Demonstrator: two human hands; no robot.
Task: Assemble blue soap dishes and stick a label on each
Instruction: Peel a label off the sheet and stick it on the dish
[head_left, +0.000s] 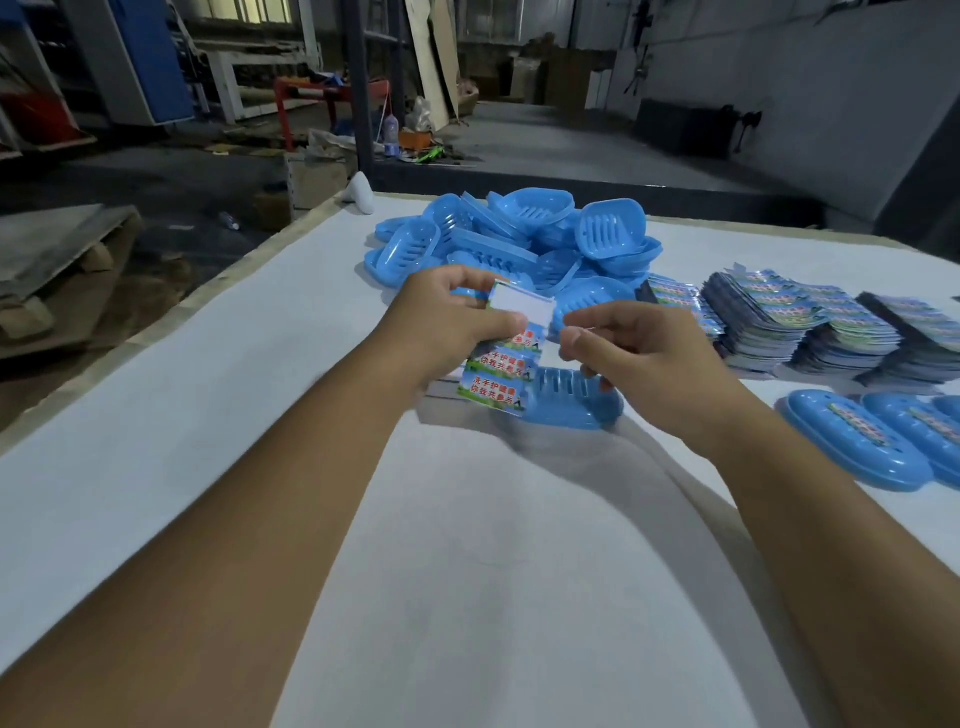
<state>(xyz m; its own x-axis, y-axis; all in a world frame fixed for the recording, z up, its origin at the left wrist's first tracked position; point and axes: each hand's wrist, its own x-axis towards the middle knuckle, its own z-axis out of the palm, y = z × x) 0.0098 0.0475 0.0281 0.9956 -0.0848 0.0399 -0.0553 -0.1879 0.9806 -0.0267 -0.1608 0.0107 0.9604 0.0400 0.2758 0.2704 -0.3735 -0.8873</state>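
Left hand: the left hand is up over the bench, fingers and thumb clamped on a sheet of labels that hangs down from the grip, its top part a blank white backing.
Right hand: the right hand sits just beside the sheet, thumb and forefinger pinched together at its right edge; whether a peeled label is between them is too blurred to tell.
Soap dish in play: one blue soap dish lies on the bench right under both hands, slotted face up, the bottom of the sheet overlapping its left end.
Loose parts: a heap of blue dish parts is piled at the far middle of the bench, trays and bases tumbled together.
Label stock: stacks of printed label sheets stand to the right of the heap, in several rows.
Finished pieces: labelled soap dishes lie flat at the right edge, side by side, each with a colourful strip along its top.
Bench: the bench is covered in plain white.
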